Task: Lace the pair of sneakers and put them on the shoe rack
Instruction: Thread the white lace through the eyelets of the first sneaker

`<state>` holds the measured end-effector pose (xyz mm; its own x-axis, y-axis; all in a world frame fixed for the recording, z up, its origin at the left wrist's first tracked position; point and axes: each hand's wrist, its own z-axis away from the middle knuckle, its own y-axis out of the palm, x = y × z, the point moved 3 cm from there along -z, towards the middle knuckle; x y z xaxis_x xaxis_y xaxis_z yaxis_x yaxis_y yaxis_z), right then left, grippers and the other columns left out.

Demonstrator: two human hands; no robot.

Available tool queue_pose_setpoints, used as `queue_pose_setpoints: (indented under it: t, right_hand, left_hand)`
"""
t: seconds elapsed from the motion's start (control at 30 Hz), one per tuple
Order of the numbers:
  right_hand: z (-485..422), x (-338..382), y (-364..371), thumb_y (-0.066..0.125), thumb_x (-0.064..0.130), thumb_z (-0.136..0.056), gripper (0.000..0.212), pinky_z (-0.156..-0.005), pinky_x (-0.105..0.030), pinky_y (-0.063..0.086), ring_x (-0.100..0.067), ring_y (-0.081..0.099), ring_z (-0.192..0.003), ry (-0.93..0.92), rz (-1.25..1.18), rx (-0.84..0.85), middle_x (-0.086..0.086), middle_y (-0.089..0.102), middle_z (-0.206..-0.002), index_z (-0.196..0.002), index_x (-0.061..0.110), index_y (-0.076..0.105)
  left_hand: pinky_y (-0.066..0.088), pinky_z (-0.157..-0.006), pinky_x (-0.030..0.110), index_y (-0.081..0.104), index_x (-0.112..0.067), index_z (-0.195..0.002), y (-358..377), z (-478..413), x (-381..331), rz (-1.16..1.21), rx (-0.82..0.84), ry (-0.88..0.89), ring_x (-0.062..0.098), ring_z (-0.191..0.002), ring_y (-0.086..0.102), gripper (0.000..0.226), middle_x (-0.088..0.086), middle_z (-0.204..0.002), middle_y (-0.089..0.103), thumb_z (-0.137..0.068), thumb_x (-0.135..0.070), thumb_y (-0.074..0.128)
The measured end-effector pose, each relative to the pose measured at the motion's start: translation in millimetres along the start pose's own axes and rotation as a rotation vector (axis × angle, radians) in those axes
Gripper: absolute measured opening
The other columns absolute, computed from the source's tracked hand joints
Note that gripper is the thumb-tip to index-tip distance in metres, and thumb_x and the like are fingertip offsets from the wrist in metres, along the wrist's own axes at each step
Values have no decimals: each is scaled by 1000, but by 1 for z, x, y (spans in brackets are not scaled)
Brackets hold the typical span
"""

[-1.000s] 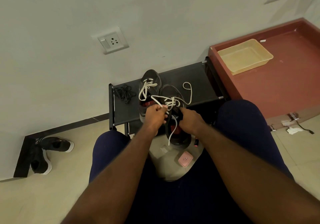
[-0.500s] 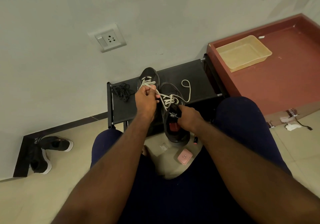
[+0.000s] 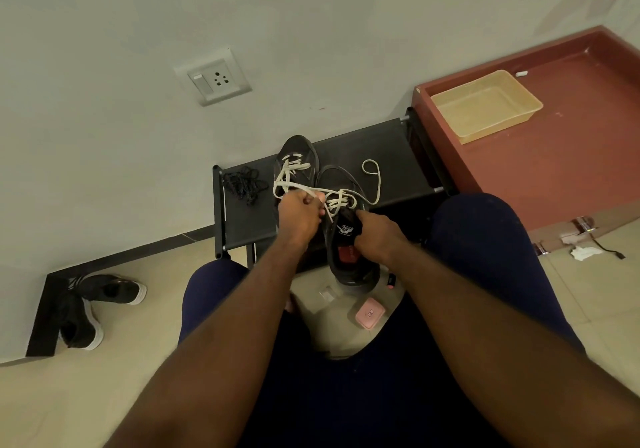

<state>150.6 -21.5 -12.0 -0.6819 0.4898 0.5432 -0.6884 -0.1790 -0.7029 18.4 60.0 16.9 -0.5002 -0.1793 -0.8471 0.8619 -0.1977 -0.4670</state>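
Over rack (image 3: 388, 149), left hand (image 3: 299, 213) pinches lace (image 3: 311, 190), right hand (image 3: 379, 236) grips sneaker (image 3: 353, 274).

A dark grey mesh sneaker (image 3: 297, 156) lies on the black fabric-topped shoe rack (image 3: 384, 146), toe to the wall, partly laced in white; a second matching sneaker (image 3: 348, 239) sits just beside it, nearer, heel overhanging the rack's front edge; its flat white lace (image 3: 376, 184) crosses a few eyelets, one end looped loose on the shelf.
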Motion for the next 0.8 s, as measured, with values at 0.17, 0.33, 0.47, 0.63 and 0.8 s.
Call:
queue_pose_setpoints:
  t: [0.17, 0.33, 0.47, 0.63, 0.8]
  right_hand:
    - [1, 0, 0, 61, 16, -84, 42, -92, -42, 54, -33, 61, -110, 17, 4, 11, -10, 64, -121, -126, 20, 56]
    - [2, 1, 0, 58, 16, -86, 43, -95, -43, 53, -34, 61, -112, 10, -1, 7, -11, 63, -123, -129, 19, 55]
    - [3, 2, -1, 57, 17, -87, 39, -92, -42, 53, -34, 62, -111, 8, 0, -2, -10, 65, -121, -126, 20, 57]
    - [4, 2, -1, 62, 19, -86, 43, -90, -41, 53, -35, 63, -110, -4, 11, -5, -11, 66, -120, -128, 20, 56]
    - [2, 1, -1, 63, 17, -84, 39, -92, -41, 54, -33, 63, -109, 4, 4, 7, -10, 66, -118, -122, 19, 57]
  left_hand:
    - [50, -52, 17, 63, -14, -89, -16, -12, -51, 172, -47, 88, 3, -57, 62, 12, 4, -77, 67, -99, -9, 57]
    - [55, -90, 32, 58, -5, -127, -8, -17, -70, 2, 328, 152, 16, -104, 63, 31, 3, -115, 63, -96, -3, 58]
    - [50, -76, 23, 50, -2, -138, 7, -6, -43, -293, 450, 111, 15, -89, 62, 51, 9, -101, 65, -92, -15, 68]
    - [46, -61, 13, 54, -8, -126, 22, 3, -15, -383, 328, 140, 10, -71, 60, 44, 3, -81, 63, -85, -6, 71]
    - [55, -66, 32, 50, -5, -128, -5, -8, -52, 211, 230, -45, 11, -52, 55, 41, 7, -78, 59, -89, 6, 56]
